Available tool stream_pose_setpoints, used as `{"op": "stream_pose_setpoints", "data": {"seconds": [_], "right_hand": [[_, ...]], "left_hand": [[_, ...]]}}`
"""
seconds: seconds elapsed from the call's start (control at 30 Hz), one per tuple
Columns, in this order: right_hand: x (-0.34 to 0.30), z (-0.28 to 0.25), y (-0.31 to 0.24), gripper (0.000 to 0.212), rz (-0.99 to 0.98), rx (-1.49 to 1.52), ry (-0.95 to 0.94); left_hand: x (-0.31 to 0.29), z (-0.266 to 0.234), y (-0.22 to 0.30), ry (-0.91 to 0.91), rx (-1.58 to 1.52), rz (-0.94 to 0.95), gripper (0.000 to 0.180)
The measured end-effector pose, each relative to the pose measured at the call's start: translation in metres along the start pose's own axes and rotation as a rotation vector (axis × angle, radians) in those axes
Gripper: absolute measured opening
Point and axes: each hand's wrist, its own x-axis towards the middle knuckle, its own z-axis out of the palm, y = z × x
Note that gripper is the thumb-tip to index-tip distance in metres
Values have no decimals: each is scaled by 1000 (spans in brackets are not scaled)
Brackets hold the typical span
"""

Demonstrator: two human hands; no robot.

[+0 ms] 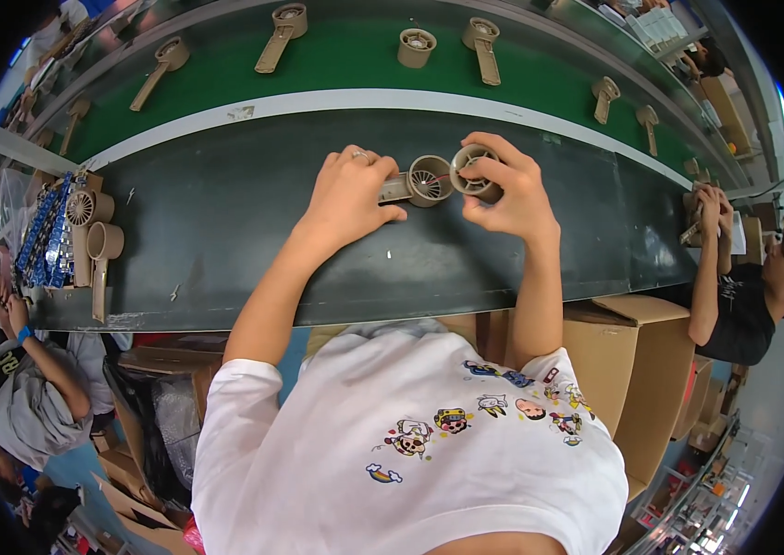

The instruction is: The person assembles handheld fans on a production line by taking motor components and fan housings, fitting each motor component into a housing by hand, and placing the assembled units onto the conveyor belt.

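Observation:
On the dark workbench (225, 213) lies a beige handheld fan body (427, 182), its round slatted head to the right and its handle to the left. My left hand (352, 190) is closed over that handle, a ring on one finger. Just right of the head, my right hand (509, 185) grips a beige cylindrical fan housing (473, 159) with fingers around its rim and into its opening. A thin red wire (443, 177) runs between the two parts, which sit very close together; whether they touch I cannot tell.
Beyond the bench's white edge, a green conveyor (345, 60) carries several beige fans. At left, two more fan parts (105, 242) stand beside a pile of blue-and-silver pieces (49, 231). Cardboard boxes (614, 370) are below the bench. Other people work at both sides.

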Motion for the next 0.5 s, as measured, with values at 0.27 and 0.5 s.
{"op": "stream_pose_setpoints", "data": {"seconds": [0.27,0.5], "right_hand": [[13,12,-2,24,-56,13,-146],[21,22,-1,23,-57,62,-271]], "left_hand": [[-1,18,1,-9,-17,45,30],[-1,27,3,27,-117,35,18]]}}
